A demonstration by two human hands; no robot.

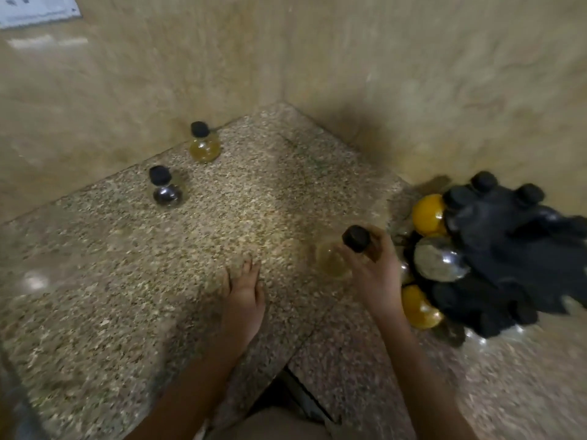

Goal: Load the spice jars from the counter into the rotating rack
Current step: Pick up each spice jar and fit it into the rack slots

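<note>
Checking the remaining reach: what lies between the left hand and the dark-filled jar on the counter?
Nothing: in the head view, only bare speckled counter separates the left hand, resting flat, from the dark-filled jar.

The desk (222, 217) lies bare across its middle, left of the rack (495, 258). Two jars stand far left of the rack by the wall: a yellow jar (205, 144) and a dark jar (166, 188), apart. Just left of the rack, the right hand (374, 268) with a jar (336, 255) fills the approach.
</note>
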